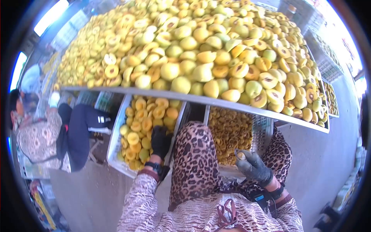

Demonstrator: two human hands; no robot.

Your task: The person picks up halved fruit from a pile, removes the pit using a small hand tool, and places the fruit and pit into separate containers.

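My left hand (160,142), in a black glove, reaches down over the right side of a white crate (120,159) of pitted yellow peach halves (133,138). Its fingers blend into one dark shape against the fruit. In a grey glove, my right hand (255,168) is closed around a small pitting tool (240,155), of which a pale end and a bit of metal show beyond the fingers. That hand is above my knee, beside a second crate (262,131) filled with brown peach pits (230,133).
A metal-edged table (162,94) heaped with halved peaches (205,58) spans the space before me. To the left sits another person (42,135) in dark trousers. Stacked crates (324,50) stand at the far right, above grey floor (317,154).
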